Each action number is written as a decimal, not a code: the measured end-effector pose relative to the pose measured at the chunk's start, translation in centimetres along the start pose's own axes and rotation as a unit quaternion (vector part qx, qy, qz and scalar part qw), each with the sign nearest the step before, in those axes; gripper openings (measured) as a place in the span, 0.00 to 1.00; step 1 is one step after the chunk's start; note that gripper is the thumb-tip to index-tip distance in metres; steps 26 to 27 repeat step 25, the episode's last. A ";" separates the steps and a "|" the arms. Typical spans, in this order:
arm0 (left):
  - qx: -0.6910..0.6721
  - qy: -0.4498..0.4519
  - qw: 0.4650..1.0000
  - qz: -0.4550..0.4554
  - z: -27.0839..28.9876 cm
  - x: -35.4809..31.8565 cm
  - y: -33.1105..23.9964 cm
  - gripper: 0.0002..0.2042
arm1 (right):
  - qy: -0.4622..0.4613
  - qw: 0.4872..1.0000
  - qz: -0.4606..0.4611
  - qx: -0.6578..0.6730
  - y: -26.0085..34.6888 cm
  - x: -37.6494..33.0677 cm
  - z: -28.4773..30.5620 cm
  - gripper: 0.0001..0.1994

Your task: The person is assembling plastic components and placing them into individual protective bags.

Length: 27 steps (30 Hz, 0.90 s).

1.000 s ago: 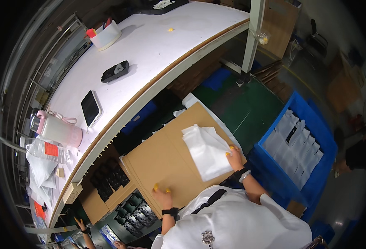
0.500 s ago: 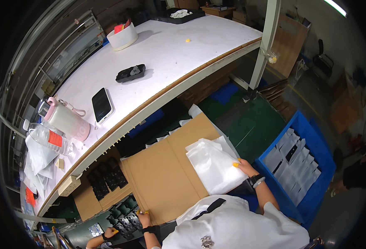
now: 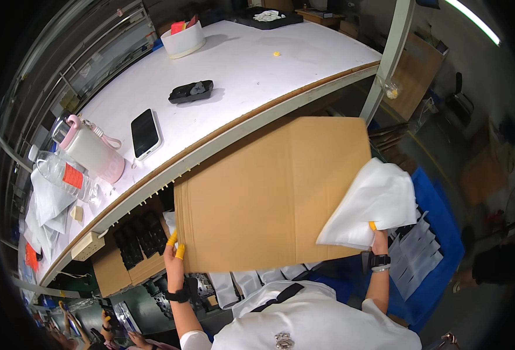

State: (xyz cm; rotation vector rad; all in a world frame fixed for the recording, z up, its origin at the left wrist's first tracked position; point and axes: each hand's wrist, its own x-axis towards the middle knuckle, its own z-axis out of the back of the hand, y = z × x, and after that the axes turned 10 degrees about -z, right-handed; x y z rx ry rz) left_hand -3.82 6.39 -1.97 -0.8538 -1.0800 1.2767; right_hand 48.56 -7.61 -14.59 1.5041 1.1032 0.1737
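A large brown cardboard sheet (image 3: 246,192) is raised and tilted in front of me. My left hand (image 3: 174,251), with yellow finger cots, is closed on its left edge. My right hand (image 3: 379,238) is closed on a bunch of thin white soft sheets or bags (image 3: 380,189) in front of the cardboard's right end; whether it also grips the cardboard is hidden. Below the cardboard's near edge, a row of white-wrapped pieces (image 3: 249,283) shows. To the right stands a blue crate (image 3: 451,233) holding more white-wrapped pieces (image 3: 412,262).
Along the far side runs a white table (image 3: 240,76) with a phone (image 3: 145,134), pink-and-white bottle (image 3: 97,154), clear plastic bottle (image 3: 65,175), black tray (image 3: 191,91) and white bowl (image 3: 183,44). Black parts (image 3: 138,242) lie on cardboard at left. Other people's hands (image 3: 105,321) show lower left.
The cardboard sheet has come up from lying flat and now tilts, uncovering wrapped pieces along its near edge. My right hand has moved the white sheets rightward; my left hand has risen with the cardboard.
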 end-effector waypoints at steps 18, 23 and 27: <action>0.095 -0.032 0.985 0.143 2.0 -10.6 13.9 0.22 | 0.016 0.969 0.115 0.217 -3.0 11.2 -20.4 0.18; 0.031 -0.050 0.962 0.268 1.5 -13.8 14.8 0.18 | 0.210 0.970 0.119 0.027 -2.0 21.6 -24.1 0.20; 0.033 -0.054 0.968 0.242 1.1 -14.0 14.9 0.18 | 0.298 0.944 0.140 -0.013 -2.9 27.2 -25.0 0.22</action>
